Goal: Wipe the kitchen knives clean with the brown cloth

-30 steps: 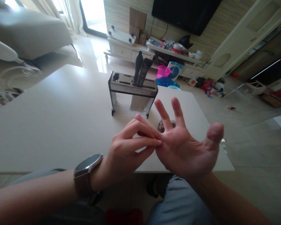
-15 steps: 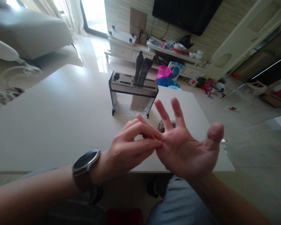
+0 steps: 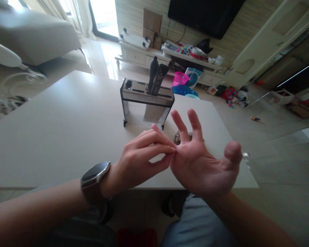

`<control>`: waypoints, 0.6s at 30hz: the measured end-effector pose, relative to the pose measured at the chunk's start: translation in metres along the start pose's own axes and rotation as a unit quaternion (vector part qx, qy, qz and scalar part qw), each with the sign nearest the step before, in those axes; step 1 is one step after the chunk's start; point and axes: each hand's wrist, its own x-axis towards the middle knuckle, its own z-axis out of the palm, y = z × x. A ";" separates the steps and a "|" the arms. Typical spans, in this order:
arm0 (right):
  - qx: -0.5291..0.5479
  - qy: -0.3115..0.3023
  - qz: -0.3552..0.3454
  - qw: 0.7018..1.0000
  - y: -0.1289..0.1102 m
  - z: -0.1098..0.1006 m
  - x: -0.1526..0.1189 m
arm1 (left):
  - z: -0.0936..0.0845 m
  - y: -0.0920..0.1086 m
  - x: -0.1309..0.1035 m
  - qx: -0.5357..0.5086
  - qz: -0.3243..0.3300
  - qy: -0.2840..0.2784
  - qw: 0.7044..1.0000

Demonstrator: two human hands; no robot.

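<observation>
My left hand [image 3: 144, 157], with a round watch on its wrist, is closed in a pinch. Its thumb and fingertips meet at the little-finger side of my right palm; whatever they hold, if anything, is hidden or too small to name. My right hand [image 3: 203, 161] is open, palm facing me, two fingers raised and the thumb spread out. Its other fingers are hidden behind the left hand. Behind the raised fingers lies a brown patterned object [image 3: 178, 138], mostly covered. Farther back on the white table [image 3: 67, 137] stands a knife block [image 3: 146, 92] with two black-handled tools [image 3: 158, 79].
Across the room is a low white cabinet [image 3: 139, 58] under a black television [image 3: 203, 15]. A pink basket [image 3: 180, 79] and a blue tub [image 3: 181, 90] sit on the floor beyond the table. A white chair [image 3: 5, 55] is at the left.
My left fingertips have shifted slightly at the edge of my right palm, with a wider gap between thumb and finger. My right thumb has moved slightly inward and down.
</observation>
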 end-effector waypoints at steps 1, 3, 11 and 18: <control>0.001 0.004 -0.002 1.000 0.001 0.001 0.000 | 0.000 0.000 -0.001 0.004 0.003 0.000 1.000; 0.000 0.012 -0.006 1.000 0.002 0.002 0.000 | -0.001 -0.001 -0.002 0.014 0.010 -0.002 1.000; -0.072 0.072 -0.051 0.994 0.006 0.008 0.002 | 0.002 -0.004 -0.010 0.082 0.037 -0.025 0.996; -0.154 0.094 -0.103 0.978 0.016 0.009 0.004 | 0.006 -0.004 -0.007 0.122 0.043 -0.041 0.991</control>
